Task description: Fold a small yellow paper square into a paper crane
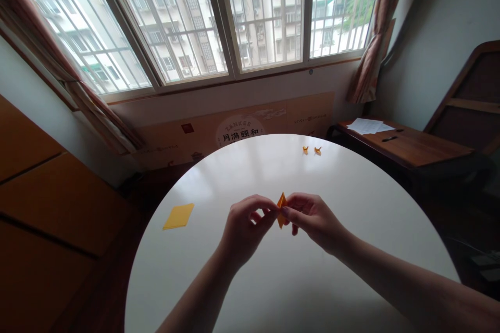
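A small piece of folded orange paper [282,199] is held upright above the white round table [273,281], a narrow diamond with pointed top and bottom ends. My left hand [250,221] pinches its left side between thumb and forefinger. From the right, my right hand [312,217] grips the other side, with its thumb on the near face and its lower fingers curled beneath. Fingertips cover the middle of the paper, so the creases there are hidden.
Yellow square paper [178,216] lies at the table's left. Two small folded paper birds, a left bird [305,150] and a right bird [317,151], stand near the far edge. Beyond the table at right, a wooden bench [425,148] carries white sheets [369,126]. Barred windows are behind.
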Tool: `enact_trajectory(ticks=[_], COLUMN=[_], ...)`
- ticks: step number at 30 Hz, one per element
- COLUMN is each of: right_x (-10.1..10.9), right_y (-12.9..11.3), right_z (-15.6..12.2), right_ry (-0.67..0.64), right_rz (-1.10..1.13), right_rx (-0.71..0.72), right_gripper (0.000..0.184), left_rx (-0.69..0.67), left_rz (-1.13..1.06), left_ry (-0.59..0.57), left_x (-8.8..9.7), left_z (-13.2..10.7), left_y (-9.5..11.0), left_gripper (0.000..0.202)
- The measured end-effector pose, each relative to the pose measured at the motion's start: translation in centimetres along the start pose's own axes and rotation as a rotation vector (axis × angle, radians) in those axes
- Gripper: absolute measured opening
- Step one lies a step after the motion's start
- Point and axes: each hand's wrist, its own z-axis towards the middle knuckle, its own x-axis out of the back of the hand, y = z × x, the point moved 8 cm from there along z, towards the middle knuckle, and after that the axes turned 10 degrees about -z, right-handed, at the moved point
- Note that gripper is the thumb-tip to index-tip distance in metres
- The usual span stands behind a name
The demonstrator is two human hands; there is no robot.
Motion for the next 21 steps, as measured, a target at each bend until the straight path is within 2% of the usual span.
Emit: enact_trajectory(ticks=[7, 21], right_x=[0.2, 0.3], right_y=[0.4, 0.1], right_z=[0.1, -0.1], right_ry=[0.036, 0.021], right_rz=[-0.010, -0.050], right_rx=[-0.015, -0.052], right_gripper=[0.031, 0.028], left_rx=[0.188, 0.181], left_rz=[-0.261, -0.325], left_ry=[0.072, 0.038], left_x=[-0.4, -0.4], left_z=[-0.1, -0.1], left_y=[-2.4, -2.8], left_gripper=[0.014, 0.020])
